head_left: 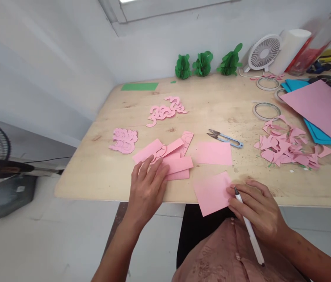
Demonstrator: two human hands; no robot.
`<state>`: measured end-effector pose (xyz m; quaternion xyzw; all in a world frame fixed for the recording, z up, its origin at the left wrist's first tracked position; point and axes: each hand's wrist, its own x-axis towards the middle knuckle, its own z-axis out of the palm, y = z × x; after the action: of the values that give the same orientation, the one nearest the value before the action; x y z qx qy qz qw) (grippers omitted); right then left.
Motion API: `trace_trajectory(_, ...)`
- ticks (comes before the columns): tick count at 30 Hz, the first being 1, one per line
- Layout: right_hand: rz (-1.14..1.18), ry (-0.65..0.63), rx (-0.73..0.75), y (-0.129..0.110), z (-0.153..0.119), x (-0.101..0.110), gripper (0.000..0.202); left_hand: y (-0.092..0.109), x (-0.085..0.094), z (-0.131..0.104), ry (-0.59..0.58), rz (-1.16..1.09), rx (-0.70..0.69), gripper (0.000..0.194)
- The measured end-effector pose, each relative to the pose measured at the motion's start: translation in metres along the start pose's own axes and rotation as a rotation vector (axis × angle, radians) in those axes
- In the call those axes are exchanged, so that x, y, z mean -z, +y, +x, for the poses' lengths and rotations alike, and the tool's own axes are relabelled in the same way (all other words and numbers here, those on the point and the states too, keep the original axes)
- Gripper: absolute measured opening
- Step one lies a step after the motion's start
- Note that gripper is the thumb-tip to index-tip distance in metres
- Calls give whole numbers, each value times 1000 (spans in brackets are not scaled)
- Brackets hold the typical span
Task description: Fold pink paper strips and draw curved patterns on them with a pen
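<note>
My left hand (148,184) lies on a loose pile of folded pink paper strips (180,166), its fingers spread a little over them. A curved pink cutout (160,152) shows just past my fingertips. At the table's front edge, my right hand (256,207) pinches the corner of a pink paper square (212,192) and also holds a white marker (250,231), its dark tip pointing up. Another pink paper piece (214,153) lies flat beyond the square. Blue-handled snips (225,138) rest behind it, blades to the left.
Pink cutouts (123,140) lie at the left, curved pieces (165,111) farther back. Pink scraps (291,147), tape rolls (267,111) and large pink sheets (324,111) are at the right. Green paper shapes (202,64) and a small fan (264,53) stand along the wall.
</note>
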<state>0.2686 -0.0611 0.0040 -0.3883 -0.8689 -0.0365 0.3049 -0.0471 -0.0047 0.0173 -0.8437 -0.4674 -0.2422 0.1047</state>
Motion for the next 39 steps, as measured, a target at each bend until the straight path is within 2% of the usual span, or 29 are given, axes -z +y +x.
trace_trajectory(6, 40, -1, 11, 2, 5, 2, 21, 32, 10, 0, 45, -168, 29, 33)
trace_trajectory(9, 49, -19, 5, 3, 9, 3, 22, 46, 7, 4, 14, -234, 12, 34)
trace_trajectory(13, 66, -19, 1, 2, 15, 4, 22, 50, -1, 6, -63, -240, 24, 33)
trace_trajectory(16, 73, -20, 1, 2, 16, 3, 22, 48, -7, 5, -130, -208, 12, 32)
trace_trajectory(22, 83, -4, -8, 1, 14, 1, 22, 42, -11, 4, -172, -130, -33, 31)
trace_trajectory(28, 84, 16, 10, 1, 17, 2, 22, 9, -8, 15, -229, -51, -153, 33)
trace_trajectory(31, 85, 25, 2, 0, 18, 2, 22, -11, -12, 27, -202, -66, -227, 31)
trace_trajectory(34, 82, 31, -5, -2, 18, 2, 23, -21, -18, 39, -181, -79, -279, 28)
trace_trajectory(39, 72, 31, 5, -1, 17, 1, 21, -15, -25, 40, -70, -115, -245, 25)
